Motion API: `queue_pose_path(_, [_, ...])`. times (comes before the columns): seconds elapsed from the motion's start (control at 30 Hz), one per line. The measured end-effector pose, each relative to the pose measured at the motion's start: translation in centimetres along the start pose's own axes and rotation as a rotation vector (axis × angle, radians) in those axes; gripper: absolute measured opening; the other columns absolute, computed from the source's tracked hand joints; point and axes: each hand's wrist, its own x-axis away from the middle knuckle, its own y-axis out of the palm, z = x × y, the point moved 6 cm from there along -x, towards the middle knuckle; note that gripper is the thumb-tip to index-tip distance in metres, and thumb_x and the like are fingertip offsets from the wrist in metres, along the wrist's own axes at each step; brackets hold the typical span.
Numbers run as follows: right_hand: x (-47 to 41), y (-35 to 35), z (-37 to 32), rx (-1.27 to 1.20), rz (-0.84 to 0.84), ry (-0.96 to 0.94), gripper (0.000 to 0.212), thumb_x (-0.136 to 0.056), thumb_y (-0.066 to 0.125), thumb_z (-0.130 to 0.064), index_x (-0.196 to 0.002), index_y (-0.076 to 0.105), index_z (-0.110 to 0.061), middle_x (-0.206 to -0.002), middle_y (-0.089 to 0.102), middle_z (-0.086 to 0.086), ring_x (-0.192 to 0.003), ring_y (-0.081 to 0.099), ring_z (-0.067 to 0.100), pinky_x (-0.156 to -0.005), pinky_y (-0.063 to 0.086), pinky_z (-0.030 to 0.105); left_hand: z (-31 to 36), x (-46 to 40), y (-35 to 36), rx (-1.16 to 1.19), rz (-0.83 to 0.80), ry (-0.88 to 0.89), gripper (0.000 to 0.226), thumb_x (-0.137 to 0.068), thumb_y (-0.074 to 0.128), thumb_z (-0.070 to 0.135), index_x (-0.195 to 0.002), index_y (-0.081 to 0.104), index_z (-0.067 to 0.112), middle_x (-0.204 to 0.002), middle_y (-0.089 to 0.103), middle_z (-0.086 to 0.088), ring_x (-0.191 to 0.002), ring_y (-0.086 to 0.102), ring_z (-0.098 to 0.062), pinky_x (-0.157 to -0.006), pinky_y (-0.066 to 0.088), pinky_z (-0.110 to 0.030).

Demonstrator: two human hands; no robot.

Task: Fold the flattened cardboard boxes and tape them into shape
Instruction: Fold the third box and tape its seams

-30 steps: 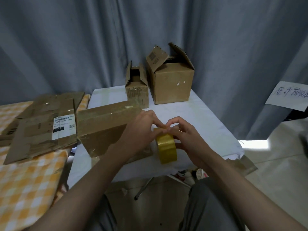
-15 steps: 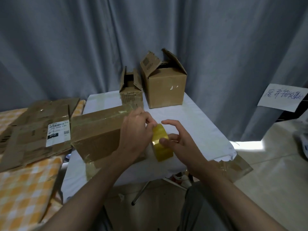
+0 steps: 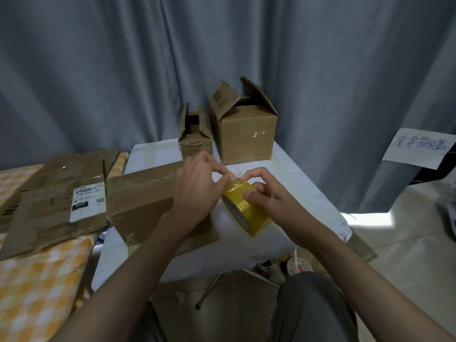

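Yellow tape roll seemingly pinched by hands

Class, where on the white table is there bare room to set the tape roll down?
Bare cloth lies right of the tape roll, toward the white table edge, below the large box. A strip left of the small box is bare. The half-taped box crowds the left.

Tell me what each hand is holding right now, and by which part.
Both hold the yellow tape roll. The right hand grips its outer band, thumb on top. The left hand pinches at the roll's upper edge; whether it has the loose tape end cannot be told.
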Motion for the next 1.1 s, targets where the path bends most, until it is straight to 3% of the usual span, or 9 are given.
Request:
queue_pose_path(0.13, [-1.2,-0.8,0.3,0.048,0.048,0.002,0.022,-0.102,0.053,-0.027,-0.107,0.054,-0.049,-0.092,0.059,0.012,-0.088,0.059,0.022,-0.079,0.048,0.034,-0.6,0.2,0.8,-0.305,-0.060,0.059,0.044,-0.098,0.047,0.051,-0.133,0.061,0.029,-0.145,0.047,0.002,-0.129,0.039,-0.022,-0.101,0.035,-0.040])
queue_pose_path(0.2, [-2.4,-1.7,0.5,0.121,0.106,0.003,0.026,-0.101,0.053,-0.023,-0.111,0.051,-0.047,-0.081,0.054,0.000,-0.079,0.055,0.015,-0.071,0.046,0.031,-2.0,0.1,0.2,-0.304,-0.063,0.047,0.049,-0.098,0.047,0.049,-0.139,0.054,0.022,-0.153,0.040,-0.001,-0.137,0.035,-0.023,-0.110,0.032,-0.041])
queue_pose_path(0.33, [-5.2,-2.8,1.7,0.448,0.186,0.003,0.047,-0.095,0.051,-0.004,-0.131,0.039,-0.033,-0.076,0.049,0.007,-0.074,0.053,0.025,-0.068,0.046,0.040,-5.5,0.5,0.0,-0.280,-0.202,-0.036,0.065,-0.096,0.049,0.053,-0.151,0.037,0.019,-0.159,0.031,-0.002,-0.143,0.035,-0.023,-0.115,0.032,-0.045])
queue_pose_path(0.47, [-7.1,-2.4,4.2,0.775,0.261,0.034,0.044,-0.093,0.052,-0.006,-0.132,0.039,-0.020,-0.088,0.055,0.007,-0.089,0.056,0.032,-0.077,0.043,0.040,-6.8,1.5,0.7,-0.273,-0.238,0.007,0.070,-0.097,0.039,0.059,-0.155,0.028,0.022,-0.162,0.025,0.002,-0.146,0.031,-0.019,-0.117,0.029,-0.042])
queue_pose_path(0.7, [-8.8,-0.5,6.3,0.840,0.174,0.136,0.032,-0.092,0.064,-0.018,-0.119,0.046,-0.022,-0.093,0.060,0.007,-0.090,0.060,0.028,-0.080,0.054,0.043,-7.6,2.7,-0.1,-0.238,-0.211,0.129,0.072,-0.093,0.040,0.062,-0.154,0.030,0.027,-0.160,0.027,0.009,-0.147,0.026,-0.010,-0.116,0.021,-0.031])
queue_pose_path(0.8, [-9.4,-0.4,5.6,0.975,0.239,0.092,0.030,-0.091,0.065,-0.027,-0.119,0.056,-0.023,-0.112,0.059,0.006,-0.107,0.054,0.027,-0.088,0.048,0.039,-8.2,3.6,-0.9,-0.222,-0.238,0.164,0.071,-0.091,0.042,0.065,-0.153,0.032,0.032,-0.158,0.029,0.014,-0.145,0.028,-0.006,-0.118,0.027,-0.036])
queue_pose_path(0.9, [-10.4,0.8,2.1,0.690,0.348,-0.143,0.022,-0.094,0.063,-0.023,-0.116,0.067,-0.021,-0.117,0.062,0.000,-0.110,0.052,0.020,-0.094,0.044,0.034,-8.6,4.1,-1.2,-0.232,-0.228,0.181,0.072,-0.088,0.042,0.066,-0.151,0.036,0.032,-0.155,0.035,0.012,-0.143,0.033,-0.006,-0.115,0.023,-0.029])
queue_pose_path(1.0, [-11.9,3.9,-1.7,0.415,0.200,-0.301,0.017,-0.095,0.063,-0.014,-0.106,0.075,-0.014,-0.107,0.073,-0.002,-0.090,0.059,-0.002,-0.080,0.042,0.007,-8.5,4.1,-1.2,-0.223,-0.210,0.179,0.071,-0.087,0.045,0.065,-0.149,0.040,0.031,-0.153,0.040,0.010,-0.141,0.037,-0.007,-0.113,0.022,-0.024])
queue_pose_path(1.1, [-13.4,6.5,-2.9,0.422,0.040,-0.288,0.016,-0.095,0.065,-0.015,-0.105,0.078,-0.014,-0.105,0.075,-0.004,-0.083,0.058,-0.008,-0.072,0.039,-0.001,-8.7,4.1,-1.1,-0.206,-0.198,0.174,0.071,-0.087,0.049,0.064,-0.149,0.041,0.032,-0.152,0.042,0.012,-0.140,0.038,-0.006,-0.111,0.023,-0.024])
